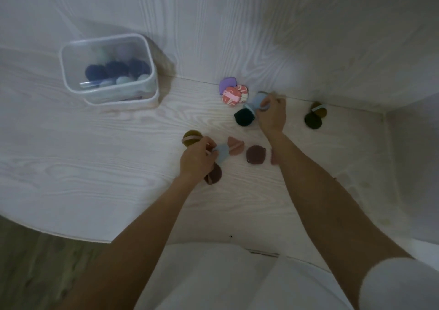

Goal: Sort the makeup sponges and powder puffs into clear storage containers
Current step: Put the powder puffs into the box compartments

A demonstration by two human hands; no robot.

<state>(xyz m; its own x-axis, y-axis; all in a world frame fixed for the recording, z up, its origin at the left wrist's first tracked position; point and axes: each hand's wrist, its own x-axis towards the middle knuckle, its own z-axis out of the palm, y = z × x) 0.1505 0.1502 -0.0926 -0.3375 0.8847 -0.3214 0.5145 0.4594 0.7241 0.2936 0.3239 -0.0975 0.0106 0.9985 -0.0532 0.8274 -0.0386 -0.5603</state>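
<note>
While your left hand (196, 160) pinches a pale blue puff (222, 154) mid-surface, your right hand (273, 115) fingers grip another blue puff (257, 100) near the surface's back edge.

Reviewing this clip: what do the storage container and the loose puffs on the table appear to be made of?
Storage container: likely clear, slightly frosted plastic, since the sponges inside show through its walls, with a whitish rim. Dark teal puff and maroon puff: apparently soft, matte velvety fabric or foam, showing no shine. Marbled pink puff: probably printed fabric, though blur leaves this open. Table: pale woodgrain surface.
</note>
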